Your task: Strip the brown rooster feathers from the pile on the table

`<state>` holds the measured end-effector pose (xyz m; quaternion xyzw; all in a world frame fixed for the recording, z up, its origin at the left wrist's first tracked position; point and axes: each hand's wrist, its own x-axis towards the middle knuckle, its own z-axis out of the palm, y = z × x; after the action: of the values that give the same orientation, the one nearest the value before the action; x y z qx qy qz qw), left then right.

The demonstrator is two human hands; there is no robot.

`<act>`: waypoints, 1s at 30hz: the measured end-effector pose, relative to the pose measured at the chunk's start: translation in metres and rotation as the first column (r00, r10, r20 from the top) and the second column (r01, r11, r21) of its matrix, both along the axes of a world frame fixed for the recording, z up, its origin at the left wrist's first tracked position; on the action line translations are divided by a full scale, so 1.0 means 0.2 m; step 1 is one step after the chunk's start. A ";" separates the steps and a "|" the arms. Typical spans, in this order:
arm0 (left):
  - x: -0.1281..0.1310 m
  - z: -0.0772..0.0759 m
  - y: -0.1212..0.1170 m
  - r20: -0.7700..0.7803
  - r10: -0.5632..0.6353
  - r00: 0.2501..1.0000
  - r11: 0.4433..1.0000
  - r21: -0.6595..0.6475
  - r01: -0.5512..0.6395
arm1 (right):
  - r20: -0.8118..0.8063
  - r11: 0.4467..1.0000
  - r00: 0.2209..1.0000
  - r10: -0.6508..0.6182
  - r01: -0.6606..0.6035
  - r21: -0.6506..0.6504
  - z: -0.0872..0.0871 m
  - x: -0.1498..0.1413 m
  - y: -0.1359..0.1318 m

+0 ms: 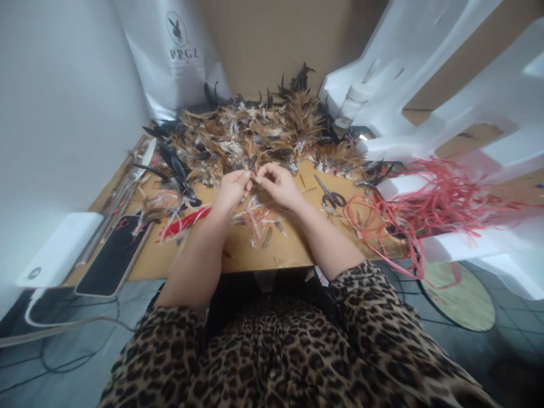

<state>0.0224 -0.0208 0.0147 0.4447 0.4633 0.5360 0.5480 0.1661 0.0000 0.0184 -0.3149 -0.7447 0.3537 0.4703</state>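
Observation:
My left hand (235,188) and my right hand (276,184) meet at the middle of the table, fingertips nearly touching. Both are closed in a pinch around a small feather bundle (252,164) with a bit of red string at its base; the fingers hide most of it. Just beyond them spreads a large pile of brown and black feathers (229,133). Below the hands lie pink and white string scraps (257,224). Black-handled scissors (334,198) rest to the right of my right hand. A bright red strip (185,222) lies left of my left forearm.
A tangle of pink-red ribbon (446,198) hangs over white foam pieces (408,186) at right. A phone (113,258) and a white power bank (59,249) with a cable lie at left. Behind stand a white bag (178,79) and a clear bottle (353,105).

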 end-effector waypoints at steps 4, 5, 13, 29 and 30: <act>0.00 -0.03 0.00 -0.156 -0.037 0.987 0.999 0.015 0.040 | 0.129 0.966 0.988 -0.083 0.048 0.255 0.05 0.02 -0.03; 0.00 -0.03 0.00 -0.204 -0.063 0.977 0.998 0.017 0.068 | 0.150 0.955 0.984 -0.099 0.052 0.292 0.06 0.03 -0.03; 0.01 -0.01 -0.05 -0.501 -0.332 0.800 0.931 -0.036 0.363 | 0.378 0.963 0.922 -0.077 -0.029 0.267 0.10 0.10 0.00; 0.00 0.02 -0.04 0.310 -0.384 0.870 0.917 0.014 0.400 | -0.395 0.882 0.915 0.081 -0.250 -0.400 -0.05 0.05 0.07; 0.00 0.02 -0.03 0.339 -0.356 0.871 0.924 -0.008 0.381 | -0.381 0.896 0.922 0.072 -0.228 -0.382 -0.04 0.04 0.07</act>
<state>0.0230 -0.0265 0.0184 0.4076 0.2906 0.4709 0.7264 0.1747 0.0138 0.0096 -0.2797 -0.5757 0.5921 0.4896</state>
